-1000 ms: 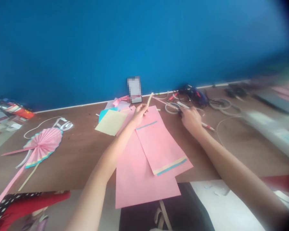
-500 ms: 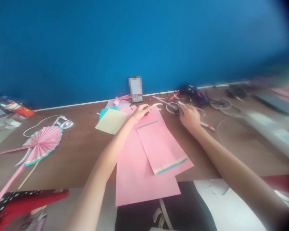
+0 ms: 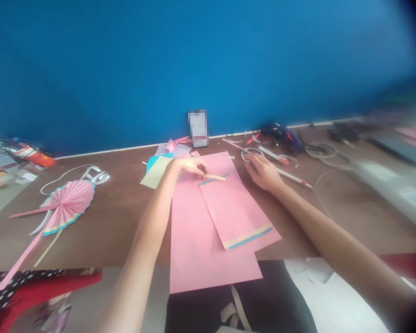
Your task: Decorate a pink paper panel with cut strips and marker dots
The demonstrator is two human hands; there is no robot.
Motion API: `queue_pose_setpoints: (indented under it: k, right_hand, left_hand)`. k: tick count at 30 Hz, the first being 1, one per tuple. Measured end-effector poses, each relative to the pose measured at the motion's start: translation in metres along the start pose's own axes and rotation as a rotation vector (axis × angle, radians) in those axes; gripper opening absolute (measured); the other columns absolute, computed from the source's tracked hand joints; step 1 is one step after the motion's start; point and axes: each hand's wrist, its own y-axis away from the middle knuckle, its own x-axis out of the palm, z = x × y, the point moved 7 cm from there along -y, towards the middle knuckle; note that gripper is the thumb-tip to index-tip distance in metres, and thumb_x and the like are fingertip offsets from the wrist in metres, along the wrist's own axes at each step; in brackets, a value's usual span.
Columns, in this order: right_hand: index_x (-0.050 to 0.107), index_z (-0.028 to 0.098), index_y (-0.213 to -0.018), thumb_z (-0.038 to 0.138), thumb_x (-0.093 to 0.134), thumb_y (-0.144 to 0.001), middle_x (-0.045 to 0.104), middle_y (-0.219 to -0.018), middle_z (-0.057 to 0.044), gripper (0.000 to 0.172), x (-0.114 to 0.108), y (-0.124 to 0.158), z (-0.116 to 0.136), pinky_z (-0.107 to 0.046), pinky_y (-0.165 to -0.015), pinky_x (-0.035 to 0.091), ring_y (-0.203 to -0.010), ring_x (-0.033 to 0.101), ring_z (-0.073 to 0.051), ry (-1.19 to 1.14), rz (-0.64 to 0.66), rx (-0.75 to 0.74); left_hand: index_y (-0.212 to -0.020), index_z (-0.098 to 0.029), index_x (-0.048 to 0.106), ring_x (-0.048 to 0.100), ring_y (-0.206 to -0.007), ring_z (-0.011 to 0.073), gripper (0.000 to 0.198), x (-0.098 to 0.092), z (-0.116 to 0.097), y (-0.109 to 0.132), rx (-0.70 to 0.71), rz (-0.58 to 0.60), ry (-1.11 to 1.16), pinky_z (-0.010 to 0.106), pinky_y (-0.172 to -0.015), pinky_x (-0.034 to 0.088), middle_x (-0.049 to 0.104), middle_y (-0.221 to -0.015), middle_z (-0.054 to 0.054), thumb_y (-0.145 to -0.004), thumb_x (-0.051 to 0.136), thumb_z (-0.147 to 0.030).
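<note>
My left hand (image 3: 193, 167) is closed in a pinch on a narrow cream paper strip (image 3: 215, 177). The strip lies over the blue line at the top of a smaller pink sheet (image 3: 237, 208), which has cream and blue bands near its lower edge. Beneath that sheet is a larger pink sheet (image 3: 197, 259), overhanging the table's front edge. My right hand (image 3: 263, 172) rests on the table right of the sheets, fingers stretched out beside a white ring (image 3: 247, 154). A white pencil-like stick (image 3: 294, 178) pokes out from beside it.
A pleated pink paper fan (image 3: 69, 203) lies on the left of the brown table (image 3: 125, 222). Cream paper (image 3: 154, 173) and blue paper (image 3: 156, 162) sit behind my left forearm. A phone (image 3: 198, 128) leans on the blue wall; dark cabled gear (image 3: 284, 138) stands at back right.
My left hand has come toward me and slightly left, bringing the cream strip over the smaller sheet's blue line. My right hand has shifted a little left; a dark object at its fingertips no longer shows.
</note>
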Motion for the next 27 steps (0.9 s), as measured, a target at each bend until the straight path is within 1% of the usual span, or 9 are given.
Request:
queue_pose_setpoints:
  k: [1,3,7,12,17,20,23,25,27]
  right_hand:
    - [0.056,0.018,-0.124,0.031,0.038,-0.095,0.064,-0.116,-0.013,0.037,0.001,0.0,-0.002,-0.041,-0.095,0.044,-0.112,0.056,-0.027,0.005,0.001,0.003]
    - [0.059,0.019,-0.119,0.029,0.039,-0.095,0.065,-0.111,-0.012,0.034,0.004,0.001,-0.003,-0.039,-0.092,0.046,-0.108,0.058,-0.026,0.02,0.012,-0.003]
    - [0.064,0.019,-0.109,0.026,0.04,-0.093,0.066,-0.103,-0.011,0.03,0.007,0.001,-0.003,-0.037,-0.088,0.047,-0.099,0.06,-0.025,0.046,0.026,-0.029]
    - [0.066,0.017,-0.104,0.021,0.043,-0.089,0.066,-0.103,-0.011,0.028,0.007,0.0,-0.017,-0.039,-0.089,0.045,-0.101,0.057,-0.026,0.115,-0.009,0.028]
    - [0.066,0.017,-0.108,0.024,0.043,-0.089,0.065,-0.106,-0.013,0.03,0.011,0.002,-0.026,-0.043,-0.087,0.042,-0.103,0.053,-0.029,0.228,0.028,0.067]
    - [0.065,0.016,-0.109,0.027,0.044,-0.089,0.065,-0.106,-0.015,0.031,0.014,0.003,-0.027,-0.045,-0.085,0.039,-0.104,0.05,-0.032,0.304,0.064,0.093]
    - [0.064,0.015,-0.109,0.027,0.042,-0.09,0.064,-0.108,-0.016,0.032,0.014,0.002,-0.027,-0.046,-0.085,0.037,-0.106,0.048,-0.033,0.346,0.062,0.109]
    - [0.065,0.016,-0.106,0.028,0.041,-0.091,0.063,-0.107,-0.017,0.031,0.014,0.002,-0.029,-0.046,-0.084,0.036,-0.107,0.046,-0.034,0.374,0.053,0.118]
    - [0.065,0.016,-0.1,0.029,0.039,-0.092,0.063,-0.104,-0.016,0.03,0.013,0.001,-0.03,-0.046,-0.084,0.036,-0.106,0.046,-0.034,0.396,0.053,0.118]
  left_hand:
    - [-0.067,-0.021,0.072,0.061,-0.059,0.0149,0.016,-0.005,0.006,0.003,-0.035,-0.014,-0.011,0.024,-0.061,0.045,0.069,-0.063,0.001,-0.054,0.074,-0.013]
    - [-0.071,-0.021,0.072,0.062,-0.062,0.0158,0.017,-0.009,0.015,0.008,-0.082,0.007,-0.035,0.025,-0.063,0.045,0.07,-0.069,0.003,-0.056,0.073,-0.013]
    - [-0.078,-0.021,0.073,0.064,-0.07,0.0178,0.027,-0.017,0.021,0.014,-0.098,-0.013,-0.051,0.025,-0.065,0.046,0.072,-0.079,0.004,-0.053,0.077,-0.014]
    - [-0.086,-0.022,0.072,0.065,-0.074,0.0179,0.032,-0.016,0.028,0.015,-0.121,0.027,-0.031,0.024,-0.063,0.045,0.072,-0.085,0.005,-0.054,0.078,-0.019]
    - [-0.09,-0.022,0.071,0.065,-0.075,0.0179,0.04,-0.022,0.034,0.012,-0.095,-0.012,0.007,0.024,-0.064,0.047,0.072,-0.088,0.007,-0.051,0.079,-0.017]
    - [-0.094,-0.022,0.07,0.065,-0.076,0.0176,0.043,-0.025,0.034,0.009,-0.055,-0.057,0.014,0.024,-0.064,0.047,0.071,-0.09,0.007,-0.052,0.079,-0.017]
    - [-0.089,-0.022,0.07,0.064,-0.071,0.016,0.042,-0.024,0.03,0.002,-0.01,-0.103,0.01,0.023,-0.062,0.046,0.07,-0.084,0.004,-0.048,0.081,-0.019]
    - [-0.084,-0.021,0.07,0.061,-0.066,0.0146,0.04,-0.02,0.028,-0.004,-0.022,-0.129,-0.032,0.022,-0.061,0.044,0.069,-0.078,0.003,-0.046,0.083,-0.021]
    - [-0.085,-0.021,0.07,0.059,-0.064,0.0141,0.042,-0.016,0.026,-0.01,-0.041,-0.14,-0.095,0.023,-0.061,0.043,0.068,-0.078,0.003,-0.046,0.085,-0.025]
